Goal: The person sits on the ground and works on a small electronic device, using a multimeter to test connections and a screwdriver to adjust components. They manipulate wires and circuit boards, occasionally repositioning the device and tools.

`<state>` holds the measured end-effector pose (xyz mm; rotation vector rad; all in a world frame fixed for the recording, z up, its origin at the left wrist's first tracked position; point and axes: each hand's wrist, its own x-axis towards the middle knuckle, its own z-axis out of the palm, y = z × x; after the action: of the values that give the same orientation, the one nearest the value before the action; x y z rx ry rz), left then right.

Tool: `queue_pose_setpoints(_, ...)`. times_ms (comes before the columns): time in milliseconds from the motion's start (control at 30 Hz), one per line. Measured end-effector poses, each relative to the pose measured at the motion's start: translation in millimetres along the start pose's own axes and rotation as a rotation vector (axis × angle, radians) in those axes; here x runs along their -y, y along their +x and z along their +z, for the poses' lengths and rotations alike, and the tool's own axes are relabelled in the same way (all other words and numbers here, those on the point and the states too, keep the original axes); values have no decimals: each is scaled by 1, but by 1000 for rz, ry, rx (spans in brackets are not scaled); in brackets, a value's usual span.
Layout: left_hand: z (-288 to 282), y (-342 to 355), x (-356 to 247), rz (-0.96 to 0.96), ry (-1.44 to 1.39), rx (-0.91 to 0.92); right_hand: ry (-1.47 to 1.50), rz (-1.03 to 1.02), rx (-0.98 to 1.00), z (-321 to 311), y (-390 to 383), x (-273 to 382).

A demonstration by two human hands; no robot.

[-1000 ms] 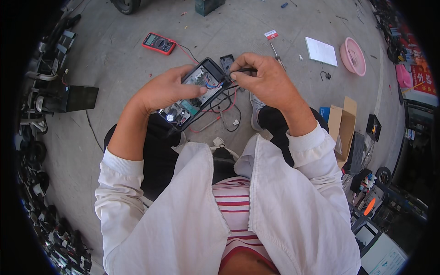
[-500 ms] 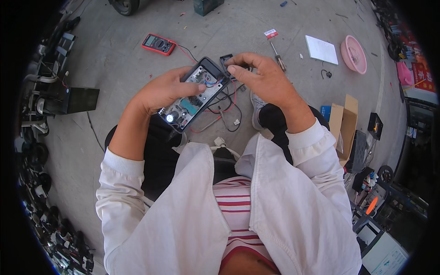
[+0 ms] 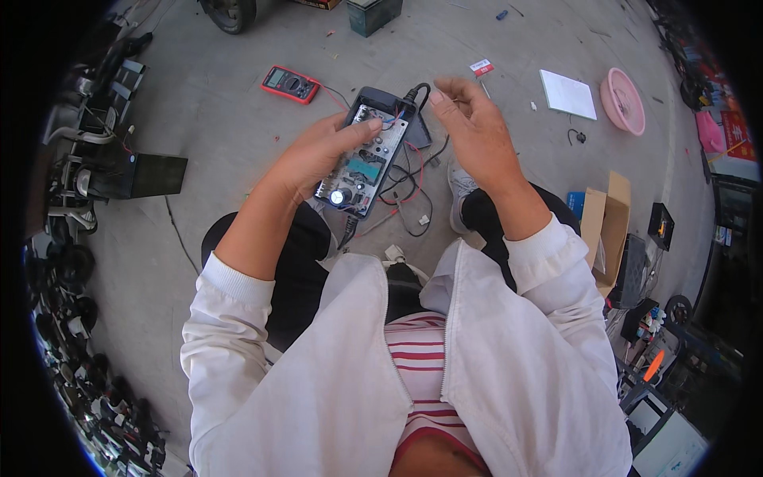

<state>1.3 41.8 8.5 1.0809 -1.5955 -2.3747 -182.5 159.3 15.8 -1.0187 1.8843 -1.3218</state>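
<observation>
With our left hand (image 3: 319,151) we have the grip clamped on an open black case (image 3: 387,98), the thumb pressed down inside it near thin blue and red wires. Our right hand (image 3: 474,121) is raised just past the far end of the case, its grip loosely apart, thumb and fingers beside a black cord (image 3: 422,87) that loops out of that end (whether the thumb touches it, we cannot tell). The case sits tilted in our left hand, above the floor and between our knees, its inside facing us. In it we see a circuit board, a green block (image 3: 364,168) and, at the near end, a round white-topped can (image 3: 340,195). A second cord (image 3: 350,228) leaves the near end. Just beyond the case lies a dark flat piece (image 3: 419,133), with tangled wires (image 3: 409,189) nearer to us. Farther out on the grey floor (image 3: 238,131) lie a red meter (image 3: 290,84) to the left, and to the right a red and white card (image 3: 481,67), a white pad (image 3: 568,94), a pink basin (image 3: 633,122) and an open cardboard box (image 3: 592,216).
</observation>
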Motion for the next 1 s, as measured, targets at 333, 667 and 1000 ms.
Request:
queue_pose_setpoints(333, 17, 18, 2, -35, -400, -46, 276, 295, 347, 18, -12, -12)
queue_pose_setpoints(667, 24, 27, 4, 2, -338, -124, 181, 210, 347, 18, -12, -19)
queue_pose_setpoints(1000, 26, 34, 9, 55, -332, -196, 160, 232, 356, 17, -12, -16)
